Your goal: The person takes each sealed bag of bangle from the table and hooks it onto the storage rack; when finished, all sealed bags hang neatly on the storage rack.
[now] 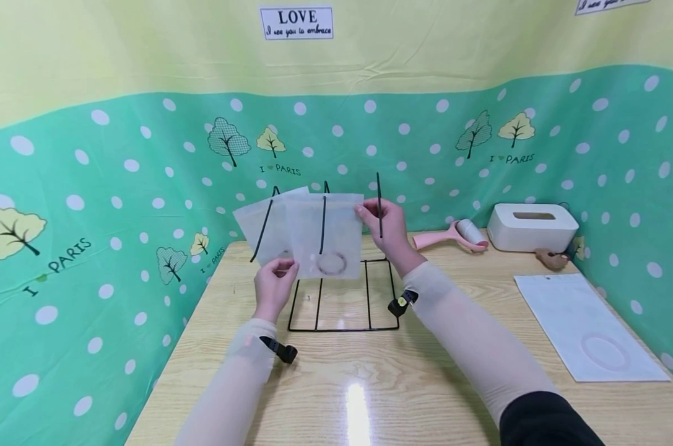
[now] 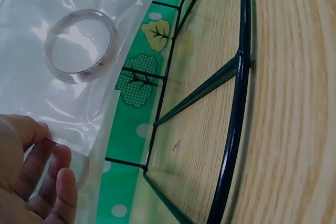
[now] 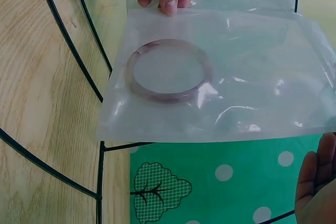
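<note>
A translucent plastic bag with a pale bangle inside is held upright at the wire rack. My left hand pinches its lower left corner between thumb and fingers. With thumb and fingertips, my right hand holds the upper right edge. One black prong of the rack crosses in front of this bag in the head view. Tilted behind it to the left is a second translucent bag, with another prong over it; the front bag partly covers it.
On the wooden table, a pink lint roller and a white tissue box stand at the back right. A small brown object lies by the box. Nearer is a large white bag with a ring shape showing. A patterned curtain surrounds the table.
</note>
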Demonstrator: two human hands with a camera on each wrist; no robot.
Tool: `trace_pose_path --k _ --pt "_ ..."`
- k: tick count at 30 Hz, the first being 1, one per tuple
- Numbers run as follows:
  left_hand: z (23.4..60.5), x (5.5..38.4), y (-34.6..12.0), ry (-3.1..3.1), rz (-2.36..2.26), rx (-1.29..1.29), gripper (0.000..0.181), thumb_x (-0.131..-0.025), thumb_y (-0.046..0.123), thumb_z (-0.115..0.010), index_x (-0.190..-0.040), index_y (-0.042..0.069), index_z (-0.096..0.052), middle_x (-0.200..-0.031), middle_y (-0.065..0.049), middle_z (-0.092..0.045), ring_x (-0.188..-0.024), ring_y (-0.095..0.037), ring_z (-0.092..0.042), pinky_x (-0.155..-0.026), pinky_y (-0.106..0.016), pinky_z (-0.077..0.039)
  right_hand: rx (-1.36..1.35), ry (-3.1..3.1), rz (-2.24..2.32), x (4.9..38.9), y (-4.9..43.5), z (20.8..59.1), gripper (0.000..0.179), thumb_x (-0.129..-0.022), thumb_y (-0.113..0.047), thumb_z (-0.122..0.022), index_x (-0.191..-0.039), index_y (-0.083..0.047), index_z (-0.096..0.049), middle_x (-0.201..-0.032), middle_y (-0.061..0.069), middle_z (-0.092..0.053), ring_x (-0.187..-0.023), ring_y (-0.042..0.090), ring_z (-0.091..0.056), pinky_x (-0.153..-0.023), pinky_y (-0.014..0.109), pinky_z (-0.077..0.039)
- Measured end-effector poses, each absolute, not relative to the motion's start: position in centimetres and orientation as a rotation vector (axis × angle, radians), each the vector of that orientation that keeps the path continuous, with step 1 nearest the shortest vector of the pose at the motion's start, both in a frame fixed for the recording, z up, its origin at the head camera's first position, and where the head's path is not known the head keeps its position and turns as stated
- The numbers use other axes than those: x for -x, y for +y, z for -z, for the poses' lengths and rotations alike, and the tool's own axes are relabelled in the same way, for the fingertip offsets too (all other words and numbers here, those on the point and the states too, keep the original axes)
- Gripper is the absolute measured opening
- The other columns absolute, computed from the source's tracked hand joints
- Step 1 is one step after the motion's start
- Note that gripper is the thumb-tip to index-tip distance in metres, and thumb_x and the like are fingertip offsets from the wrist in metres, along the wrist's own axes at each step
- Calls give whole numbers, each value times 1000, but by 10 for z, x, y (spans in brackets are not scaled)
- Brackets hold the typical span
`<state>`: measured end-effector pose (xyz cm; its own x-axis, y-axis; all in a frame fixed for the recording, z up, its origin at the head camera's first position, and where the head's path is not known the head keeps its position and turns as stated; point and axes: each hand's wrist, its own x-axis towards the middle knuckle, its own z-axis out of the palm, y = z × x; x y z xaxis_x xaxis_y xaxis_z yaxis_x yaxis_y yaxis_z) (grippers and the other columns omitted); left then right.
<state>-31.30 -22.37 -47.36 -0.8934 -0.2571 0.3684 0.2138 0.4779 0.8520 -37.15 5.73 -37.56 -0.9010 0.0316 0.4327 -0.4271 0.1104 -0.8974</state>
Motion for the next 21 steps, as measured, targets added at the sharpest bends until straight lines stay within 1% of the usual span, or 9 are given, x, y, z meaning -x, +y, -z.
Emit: trace_pose_path --k 6,11,14,21 --pt "473 317 -219 -2261 1439 -101 14 -96 25 -80 -105 14 -80 -98 -3 -76 -86 -20 -70 -73 -33 -57 -354 -2071 -1847 374 56 371 29 -98 -37 -77 -108 -10 -77 -95 7 -70 -86 22 -62 -70 30 -51" --pt "470 319 -215 -2251 1486 -161 14 -95 22 -80 -107 13 -80 -101 -5 -76 -87 -21 -70 -73 -32 -58 -328 -2062 -1849 379 55 368 28 -97 -32 -78 -110 -7 -78 -96 8 -71 -88 21 -63 -74 29 -52" --pt "468 320 -213 -2256 1505 -189 14 -95 22 -80 -107 15 -80 -101 -4 -75 -88 -21 -70 -73 -33 -58 -312 -2059 -1843 382 54 367 27 -97 -30 -79 -110 -6 -78 -96 8 -71 -89 21 -63 -76 29 -52" --pt "466 321 -211 -2263 1517 -204 13 -95 22 -81 -105 15 -80 -100 -3 -75 -88 -20 -70 -75 -37 -58 -299 -2060 -1855 385 56 365 28 -96 -30 -79 -110 -6 -78 -98 7 -72 -91 21 -64 -78 30 -53"
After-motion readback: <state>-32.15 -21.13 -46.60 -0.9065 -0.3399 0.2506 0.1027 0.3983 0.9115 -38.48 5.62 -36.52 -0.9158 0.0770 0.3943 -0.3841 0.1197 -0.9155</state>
